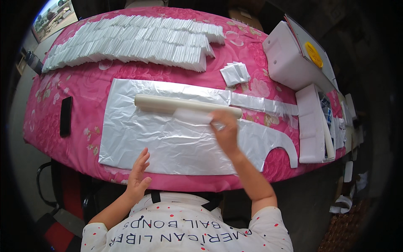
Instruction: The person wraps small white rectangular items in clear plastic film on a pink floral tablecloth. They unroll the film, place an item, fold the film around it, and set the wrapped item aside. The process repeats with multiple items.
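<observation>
A white plastic disposable apron (163,138) lies spread on the table, its neck loop at the right and a folded strap strip (262,104) along its far edge. Across it rests a long cream tube (153,103). My right hand (226,132) pinches the end of a small white folded plastic piece (191,116), blurred by motion, just in front of the tube. Fingers apart and holding nothing, my left hand (139,178) hovers by the apron's near edge.
Rows of folded white plastic packets (138,42) fill the far left, with a few more packets (235,74) right of them. A black phone (66,116) lies left. White foam boxes (308,126) and a yellow round thing (313,54) are right. Pink cloth (46,126) covers the table.
</observation>
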A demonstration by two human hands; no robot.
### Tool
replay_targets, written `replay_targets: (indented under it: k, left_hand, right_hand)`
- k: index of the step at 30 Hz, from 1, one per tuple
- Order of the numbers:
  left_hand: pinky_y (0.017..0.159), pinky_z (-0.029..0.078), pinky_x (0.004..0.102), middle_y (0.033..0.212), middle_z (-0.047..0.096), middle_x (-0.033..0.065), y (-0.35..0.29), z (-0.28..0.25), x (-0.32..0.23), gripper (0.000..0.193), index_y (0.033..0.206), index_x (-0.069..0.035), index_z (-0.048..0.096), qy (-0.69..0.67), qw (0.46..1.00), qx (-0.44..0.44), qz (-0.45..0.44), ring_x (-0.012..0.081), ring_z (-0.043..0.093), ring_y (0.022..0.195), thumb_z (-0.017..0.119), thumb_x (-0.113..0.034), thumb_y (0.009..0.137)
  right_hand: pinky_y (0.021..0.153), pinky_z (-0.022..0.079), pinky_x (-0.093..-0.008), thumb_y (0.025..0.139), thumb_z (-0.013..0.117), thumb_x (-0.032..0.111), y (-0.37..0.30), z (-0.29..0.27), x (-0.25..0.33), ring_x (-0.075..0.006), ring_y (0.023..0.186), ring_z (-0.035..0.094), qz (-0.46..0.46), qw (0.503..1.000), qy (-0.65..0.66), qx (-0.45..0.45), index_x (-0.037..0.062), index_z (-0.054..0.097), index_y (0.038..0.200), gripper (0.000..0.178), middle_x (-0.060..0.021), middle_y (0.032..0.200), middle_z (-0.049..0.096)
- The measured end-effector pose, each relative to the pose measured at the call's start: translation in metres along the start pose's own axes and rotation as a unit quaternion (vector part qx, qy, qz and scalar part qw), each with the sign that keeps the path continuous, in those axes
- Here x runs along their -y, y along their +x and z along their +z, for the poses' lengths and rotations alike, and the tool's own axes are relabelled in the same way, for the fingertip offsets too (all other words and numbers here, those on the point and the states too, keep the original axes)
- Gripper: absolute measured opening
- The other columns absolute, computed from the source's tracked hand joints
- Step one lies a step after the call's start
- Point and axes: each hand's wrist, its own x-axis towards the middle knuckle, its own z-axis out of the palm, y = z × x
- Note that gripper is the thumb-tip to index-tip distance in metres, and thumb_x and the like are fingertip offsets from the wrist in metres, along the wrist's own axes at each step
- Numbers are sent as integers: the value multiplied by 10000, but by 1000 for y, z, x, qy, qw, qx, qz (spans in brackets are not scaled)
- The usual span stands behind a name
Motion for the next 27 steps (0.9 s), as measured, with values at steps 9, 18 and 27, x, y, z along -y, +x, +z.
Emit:
replay_targets:
  k: [9,18,27]
  left_hand:
    - [1029,292,401,1399,321,205,7,2,2,660,1329,-19,362,177,982,20,61,320,340,1284,613,-128,728]
    - [1016,315,398,1365,367,216,17,-2,4,638,1298,3,392,258,961,38,90,347,387,1244,632,-102,716]
    - [1038,270,435,1414,237,256,60,36,14,737,1360,-2,291,350,924,113,103,404,284,1284,658,-179,746]
  right_hand:
    - [879,360,-371,697,649,111,127,-33,-146,-187,812,543,-213,841,-496,37,135,630,760,70,13,802,585]
    - [881,389,-395,720,688,212,72,-37,-116,-282,964,532,-31,957,-206,200,69,638,1021,337,-93,1009,616]
    - [870,432,-387,762,673,292,-38,-56,-18,-315,1006,530,111,918,-165,343,-1,549,1159,509,-162,1048,587]
